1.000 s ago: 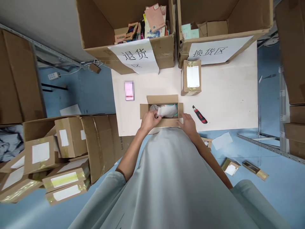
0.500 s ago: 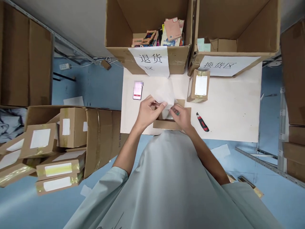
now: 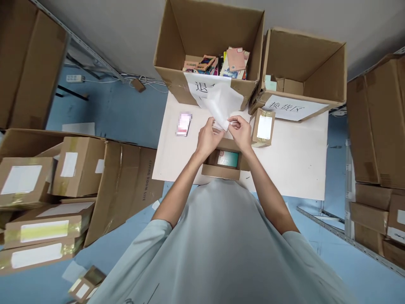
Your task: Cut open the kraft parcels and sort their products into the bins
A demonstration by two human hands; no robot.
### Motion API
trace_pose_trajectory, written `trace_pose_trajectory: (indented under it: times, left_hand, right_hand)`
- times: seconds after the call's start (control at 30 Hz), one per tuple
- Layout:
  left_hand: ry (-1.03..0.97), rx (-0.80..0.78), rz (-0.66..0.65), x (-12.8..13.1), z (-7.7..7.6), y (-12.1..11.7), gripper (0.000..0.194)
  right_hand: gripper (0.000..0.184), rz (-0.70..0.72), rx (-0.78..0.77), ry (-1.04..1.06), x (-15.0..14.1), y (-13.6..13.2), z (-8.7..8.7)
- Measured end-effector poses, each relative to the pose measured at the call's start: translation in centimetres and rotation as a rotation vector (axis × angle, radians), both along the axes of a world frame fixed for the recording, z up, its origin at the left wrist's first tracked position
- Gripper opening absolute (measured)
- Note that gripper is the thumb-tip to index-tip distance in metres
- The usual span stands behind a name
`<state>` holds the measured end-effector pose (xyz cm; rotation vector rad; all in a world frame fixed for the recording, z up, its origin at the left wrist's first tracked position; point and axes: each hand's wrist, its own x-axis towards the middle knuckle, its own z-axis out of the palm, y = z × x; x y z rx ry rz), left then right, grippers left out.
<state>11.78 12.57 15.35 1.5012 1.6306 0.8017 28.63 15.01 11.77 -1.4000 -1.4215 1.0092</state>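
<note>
My left hand [image 3: 209, 137] and my right hand [image 3: 241, 133] pinch a thin, white sheet of packing wrap [image 3: 223, 103] between fingers and thumbs. The wrap stands up crumpled in front of the left large box's paper sign. Below my hands, an opened small cardboard box [image 3: 220, 171] sits at the table's near edge with its flaps spread. In it lies a flat teal-green item [image 3: 232, 159] with a pale left part; its kind is unclear. My right hand is near a taped parcel [image 3: 263, 128] with a white label.
Two large cardboard boxes stand at the table's back: the left one [image 3: 171, 82] holds books [image 3: 236, 59], the right one [image 3: 319, 93] some small cartons. A phone [image 3: 184, 124] lies on the white table [image 3: 294, 164]. Labelled parcels [image 3: 79, 166] fill a big carton at left.
Both hands have lifted the white wrap out of the small box and raised it away from me. The teal-green item inside is now uncovered. My view has shifted.
</note>
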Motion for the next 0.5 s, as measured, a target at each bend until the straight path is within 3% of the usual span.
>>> trace_pose_trajectory:
  times: [0.07, 0.17, 0.3, 0.4, 0.5]
  left_hand:
    - [-0.005, -0.066, -0.019, -0.2, -0.6, -0.6, 0.054]
    - [0.041, -0.181, -0.056, -0.6, -2.2, -2.2, 0.041]
    - [0.069, -0.367, -0.116, -0.8, -4.8, -4.4, 0.033]
    - [0.142, -0.425, -0.189, -0.9, -6.8, -5.7, 0.026]
    - [0.256, -0.488, -0.286, -0.8, -8.6, -6.2, 0.017]
  right_hand:
    - [0.018, -0.114, -0.002, -0.208, 0.7, 1.4, -1.2]
    - [0.026, -0.183, -0.064, -0.509, 2.0, 2.9, -2.8]
    - [0.033, -0.009, -0.216, -0.693, 3.7, 3.2, -4.6]
    - [0.036, 0.028, -0.133, -0.672, 5.3, 1.1, -5.3]
    - [0.040, -0.044, -0.005, -0.627, 6.9, -3.5, -5.3]
